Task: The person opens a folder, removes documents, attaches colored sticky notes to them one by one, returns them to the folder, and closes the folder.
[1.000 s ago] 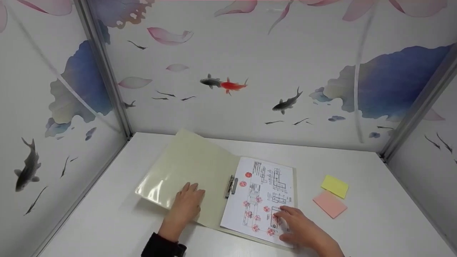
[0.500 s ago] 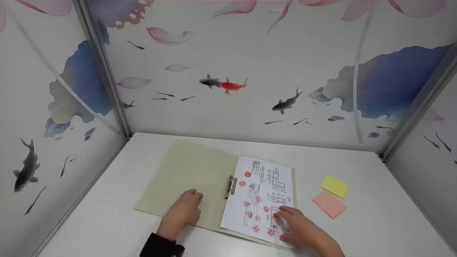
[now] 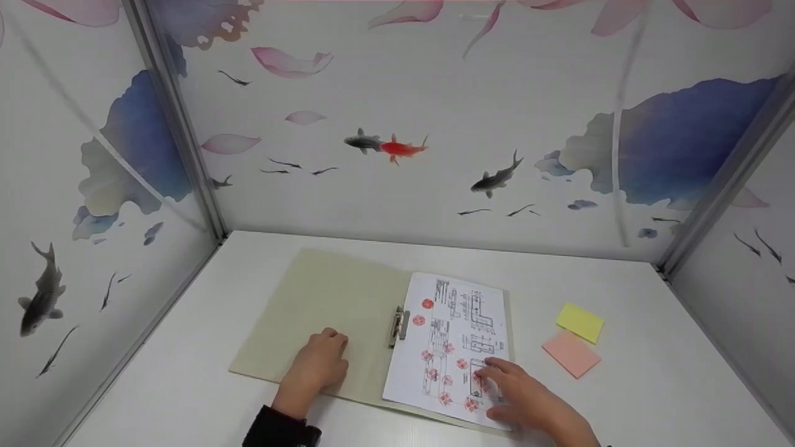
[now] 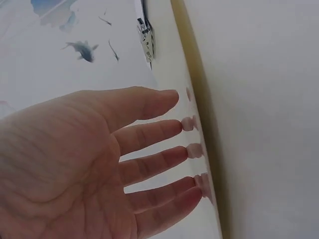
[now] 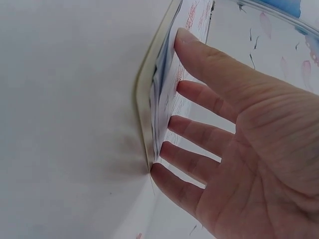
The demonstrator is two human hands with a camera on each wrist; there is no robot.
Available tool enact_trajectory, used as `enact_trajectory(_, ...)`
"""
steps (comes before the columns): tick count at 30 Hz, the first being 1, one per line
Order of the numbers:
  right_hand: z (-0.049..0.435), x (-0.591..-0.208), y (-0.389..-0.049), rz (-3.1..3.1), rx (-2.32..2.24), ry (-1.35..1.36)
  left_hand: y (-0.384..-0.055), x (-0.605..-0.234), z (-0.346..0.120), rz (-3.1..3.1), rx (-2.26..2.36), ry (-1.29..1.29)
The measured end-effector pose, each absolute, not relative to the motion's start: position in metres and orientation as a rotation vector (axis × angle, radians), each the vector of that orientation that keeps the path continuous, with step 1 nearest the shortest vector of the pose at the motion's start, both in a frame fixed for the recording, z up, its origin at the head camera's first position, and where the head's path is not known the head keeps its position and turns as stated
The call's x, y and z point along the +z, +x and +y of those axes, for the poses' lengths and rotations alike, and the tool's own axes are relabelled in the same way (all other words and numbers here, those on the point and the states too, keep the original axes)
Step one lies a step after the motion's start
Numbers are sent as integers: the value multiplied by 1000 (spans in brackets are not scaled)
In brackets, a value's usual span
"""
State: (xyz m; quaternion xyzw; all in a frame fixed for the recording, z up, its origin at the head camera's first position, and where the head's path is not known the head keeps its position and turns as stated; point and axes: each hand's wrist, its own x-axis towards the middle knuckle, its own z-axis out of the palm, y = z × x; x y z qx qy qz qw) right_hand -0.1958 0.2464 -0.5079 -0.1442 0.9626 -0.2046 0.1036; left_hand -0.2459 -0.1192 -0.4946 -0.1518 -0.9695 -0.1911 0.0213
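A pale green folder (image 3: 279, 316) lies spread flat on the white table, its cover to the left. On its right half sits a stack of white sheets (image 3: 428, 285) printed with line drawings and red stamps, beside a metal clip (image 3: 398, 326) at the spine. My left hand (image 3: 315, 363) rests on the inside of the cover; in the left wrist view its fingertips (image 4: 180, 155) touch the glossy surface, fingers fairly straight. With relaxed fingers, my right hand (image 3: 528, 397) rests on the lower right of the top sheet, fingertips along the page edge in the right wrist view.
Right of the folder lie a yellow sticky note pad (image 3: 581, 323) and a pink sticky note pad (image 3: 571, 354), overlapping at a corner. White panels (image 3: 397, 205) painted with fish and petals enclose the table (image 3: 652, 372) at the back and both sides.
The folder's cover, raised and bent earlier, has come down flat on the table under my left hand, which moved slightly downward with it. My right hand has stayed on the sheets.
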Motion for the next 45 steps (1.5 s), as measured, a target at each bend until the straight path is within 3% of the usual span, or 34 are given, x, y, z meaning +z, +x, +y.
enact_trajectory(8, 249, -507, -196, 2840, -609, -469, -249, -501, -104, -2713, -335, -551)
enact_trajectory(20, 244, -505, -194, 2814, -621, -364, -238, -497, -67, -2951, -350, -715)
enact_trajectory(45, 246, -506, -197, 2806, -660, -284, -236, -500, -66, -3066, -380, -827)
